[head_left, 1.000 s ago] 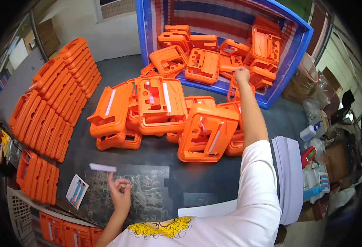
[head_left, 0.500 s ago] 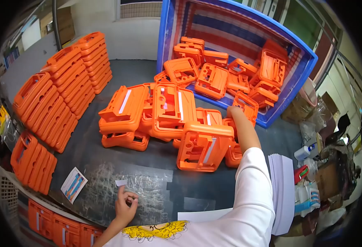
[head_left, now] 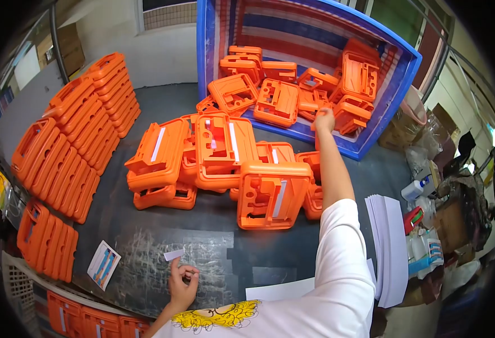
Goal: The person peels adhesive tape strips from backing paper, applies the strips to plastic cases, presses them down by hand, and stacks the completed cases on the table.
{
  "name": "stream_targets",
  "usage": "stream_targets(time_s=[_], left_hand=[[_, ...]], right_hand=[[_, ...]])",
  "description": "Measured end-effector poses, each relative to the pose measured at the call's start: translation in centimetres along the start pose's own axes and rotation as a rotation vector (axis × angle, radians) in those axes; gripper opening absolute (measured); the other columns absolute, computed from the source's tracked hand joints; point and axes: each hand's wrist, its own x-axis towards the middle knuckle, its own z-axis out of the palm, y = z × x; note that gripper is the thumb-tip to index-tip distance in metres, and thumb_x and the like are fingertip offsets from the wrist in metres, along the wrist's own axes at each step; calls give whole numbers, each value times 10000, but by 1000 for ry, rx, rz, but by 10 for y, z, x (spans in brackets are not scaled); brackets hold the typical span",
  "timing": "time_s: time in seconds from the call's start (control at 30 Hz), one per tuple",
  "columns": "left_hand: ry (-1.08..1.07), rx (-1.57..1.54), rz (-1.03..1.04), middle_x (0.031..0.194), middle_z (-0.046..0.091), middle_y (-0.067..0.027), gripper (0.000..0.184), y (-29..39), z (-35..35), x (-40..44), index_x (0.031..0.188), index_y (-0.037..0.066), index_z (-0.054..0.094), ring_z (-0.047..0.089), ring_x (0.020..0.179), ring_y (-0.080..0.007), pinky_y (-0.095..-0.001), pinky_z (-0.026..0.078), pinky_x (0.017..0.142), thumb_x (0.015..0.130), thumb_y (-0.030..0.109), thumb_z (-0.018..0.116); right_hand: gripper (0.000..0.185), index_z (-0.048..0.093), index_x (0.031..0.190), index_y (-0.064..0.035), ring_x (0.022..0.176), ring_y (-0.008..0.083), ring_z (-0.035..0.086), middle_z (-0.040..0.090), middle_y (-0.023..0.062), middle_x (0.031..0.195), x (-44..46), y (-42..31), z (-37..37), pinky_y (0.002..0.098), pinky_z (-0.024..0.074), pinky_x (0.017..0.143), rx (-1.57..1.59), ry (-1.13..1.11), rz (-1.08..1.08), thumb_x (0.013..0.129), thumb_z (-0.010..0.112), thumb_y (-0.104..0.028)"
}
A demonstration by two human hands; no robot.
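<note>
My left hand [head_left: 183,288] is low over the table, index finger stretched out and the other fingers curled. A small white strip [head_left: 173,255], seemingly a sticker, sits at its index fingertip. My right hand [head_left: 324,120] reaches to the front of the blue-rimmed bin [head_left: 365,147], its fingers closed at an orange plastic case [head_left: 317,114] among others; the fingers partly hide that case. Nearer me lies a heap of orange cases, several bearing white strips; the front case [head_left: 274,196] stands tilted on edge.
Stacked orange cases [head_left: 61,163] line the table's left side. A printed card [head_left: 104,265] lies at the left front edge. White sheets [head_left: 387,250] are piled on the right, beside a white bottle [head_left: 413,190] and plastic bags. More orange cases [head_left: 84,321] sit below the table edge.
My right hand has moved farther forward, from beside the heap into the bin; the case by it has left the heap's edge. My left hand has shifted slightly with the strip. The view has turned.
</note>
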Motion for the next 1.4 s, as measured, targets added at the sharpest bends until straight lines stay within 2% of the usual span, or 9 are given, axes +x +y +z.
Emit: stream_targets(time_s=[0.07, 0.13, 0.27, 0.5, 0.73, 0.97, 1.07, 1.13, 1.4], left_hand=[[7, 11, 17, 914, 655, -91, 706, 1, -1, -2, 1472, -1, 227, 590, 720, -110, -244, 482, 693, 870, -29, 596], [26, -6, 19, 917, 658, -88, 699, -1, -4, -3, 1472, -1, 227, 596, 715, -111, -246, 485, 685, 877, -25, 593], [52, -3, 34, 917, 660, -83, 690, -1, -6, -1, 1472, -5, 226, 603, 710, -112, -248, 491, 676, 885, -19, 588], [-44, 61, 151, 961, 655, -84, 726, 8, -1, 12, 1474, 16, 242, 587, 757, -119, -258, 493, 720, 857, -16, 623], [171, -873, 127, 1484, 391, -182, 1015, 86, -55, 69, 1567, 148, -95, 405, 1367, -293, -459, 392, 1076, 894, 177, 664], [258, -756, -152, 1270, 575, -209, 974, 83, -105, -5, 1582, 195, -2, 606, 1143, -249, -338, 522, 917, 879, 20, 649], [295, -621, -284, 1194, 609, -209, 946, 26, -97, -25, 1579, 195, 7, 643, 975, -213, -317, 543, 815, 887, -21, 615], [310, -616, -363, 1140, 637, -200, 927, 2, -96, -26, 1575, 196, 2, 640, 840, -188, -302, 537, 748, 897, -41, 587], [305, -615, -372, 1046, 682, -174, 883, -13, -78, -10, 1566, 192, 26, 639, 740, -158, -277, 518, 688, 924, -6, 600]], right_hand=[[308, 646, 1086, -25, 904, 202, 645, 668, 95, 1016, 33, 21, 0, 333, 523, 815, 342, 225, -294, 811, 552, 76], [395, 636, 1127, -31, 884, 152, 607, 629, 60, 989, 35, -15, -26, 286, 515, 769, 725, 115, -25, 770, 571, 127], [467, 586, 1202, -31, 973, 231, 621, 586, 103, 1115, 28, -88, -86, 328, 586, 736, 841, -67, 148, 772, 608, 149], [403, 595, 1164, -72, 901, 137, 635, 615, 26, 1031, -95, -243, -229, 266, 552, 773, 925, -551, -337, 802, 663, 89], [372, 585, 1165, -46, 847, 108, 620, 609, 21, 971, -217, -305, -269, 218, 494, 694, 1271, -983, -208, 822, 627, 90], [239, 602, 1062, -55, 822, 98, 588, 576, 0, 923, -428, -186, -184, 205, 472, 699, 951, -974, 505, 848, 633, 47], [216, 580, 1059, 5, 879, 219, 602, 572, 90, 936, -442, -140, -175, 319, 490, 801, 286, -126, -355, 867, 662, -50], [260, 568, 1031, 24, 841, 259, 601, 566, 113, 929, -421, -113, -173, 351, 490, 768, 217, 87, -157, 860, 702, -118], [348, 670, 919, -19, 726, 391, 667, 675, 194, 789, -396, -91, -132, 481, 530, 667, -346, -117, -306, 831, 691, -355]])
